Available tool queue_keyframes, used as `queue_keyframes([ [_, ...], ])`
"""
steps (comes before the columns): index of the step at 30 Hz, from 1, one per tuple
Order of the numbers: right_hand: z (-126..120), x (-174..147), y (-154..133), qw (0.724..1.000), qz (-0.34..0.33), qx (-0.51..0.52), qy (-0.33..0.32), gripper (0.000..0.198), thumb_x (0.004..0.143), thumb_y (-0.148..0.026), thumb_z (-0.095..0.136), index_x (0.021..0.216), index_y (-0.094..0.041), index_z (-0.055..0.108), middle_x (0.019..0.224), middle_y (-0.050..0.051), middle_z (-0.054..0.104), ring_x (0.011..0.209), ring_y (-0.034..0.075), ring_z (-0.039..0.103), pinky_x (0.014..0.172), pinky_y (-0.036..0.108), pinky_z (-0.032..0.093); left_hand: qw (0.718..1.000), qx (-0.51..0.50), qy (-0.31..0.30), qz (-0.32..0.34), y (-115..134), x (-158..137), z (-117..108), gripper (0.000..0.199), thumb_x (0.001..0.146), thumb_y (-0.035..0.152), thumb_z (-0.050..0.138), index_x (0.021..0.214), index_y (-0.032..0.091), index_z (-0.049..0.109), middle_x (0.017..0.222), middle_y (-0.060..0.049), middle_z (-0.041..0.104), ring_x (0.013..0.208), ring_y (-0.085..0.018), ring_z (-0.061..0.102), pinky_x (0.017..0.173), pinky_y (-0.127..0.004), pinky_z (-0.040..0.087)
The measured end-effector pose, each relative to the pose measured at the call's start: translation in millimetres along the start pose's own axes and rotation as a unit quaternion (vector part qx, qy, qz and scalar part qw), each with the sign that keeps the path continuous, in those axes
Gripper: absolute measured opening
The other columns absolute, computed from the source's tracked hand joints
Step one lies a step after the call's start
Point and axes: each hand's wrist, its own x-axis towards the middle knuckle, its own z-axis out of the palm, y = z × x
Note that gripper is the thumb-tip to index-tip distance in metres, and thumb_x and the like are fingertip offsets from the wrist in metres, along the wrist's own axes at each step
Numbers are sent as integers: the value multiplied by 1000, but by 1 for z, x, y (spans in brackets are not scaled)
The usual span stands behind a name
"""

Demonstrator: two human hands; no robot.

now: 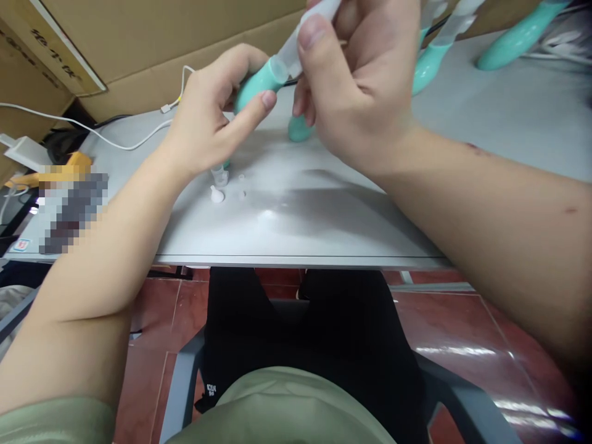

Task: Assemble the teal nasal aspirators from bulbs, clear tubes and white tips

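The single camera is worn on the person's head and looks forward and steeply down. Very near below it are the olive-green cloth shirt [282,407] and the black cloth trousers [345,345]; farther, beyond the bare left hand [210,102] and the bare right hand [365,89], the view reaches the flat brown cardboard wall [152,43].

Turquoise handle [259,85]; pale grey table [296,231]; red tiled floor [439,320].

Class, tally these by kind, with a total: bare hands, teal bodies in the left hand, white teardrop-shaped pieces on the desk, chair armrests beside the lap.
Bare hands (left hand, right hand): 2
Teal body: 1
White teardrop-shaped piece: 1
Chair armrests: 2
Total: 6
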Motion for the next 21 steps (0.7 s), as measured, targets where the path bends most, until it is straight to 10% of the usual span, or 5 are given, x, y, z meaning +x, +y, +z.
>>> queue_keyframes([
  [3, 4, -1, -5, 994, -76, 36, 65, 8, 122, -24, 73, 122, -19, 66, 106, -6, 69, 69, -1, 62, 61, 8, 50, 987, 20, 16, 157, 18, -4, -5, 53, 115, 82, 66, 127, 34, 85, 113, -11, 87, 100, -37, 77, 91, -59, 62],
  [8, 11, -1, -1, 989, -39, 140, 18, 14, 117, -15, 80, 105, -17, 72, 84, -7, 78, 63, 3, 72, 51, 12, 49, 998, 45, -7, 41, 30, -7, -9, 80, 108, 110, 56, 110, 34, 82, 108, -11, 87, 103, -39, 77, 97, -62, 57],
  [21, 7, 1, -4, 944, 168, 284, -31, 41, 135, -2, 57, 99, -16, 68, 74, -2, 83, 57, 10, 77, 53, 18, 65, 989, -105, -103, -34, 1, -1, -4, 82, 95, 114, 77, 104, 32, 78, 95, -10, 84, 95, -34, 79, 89, -55, 61],
])
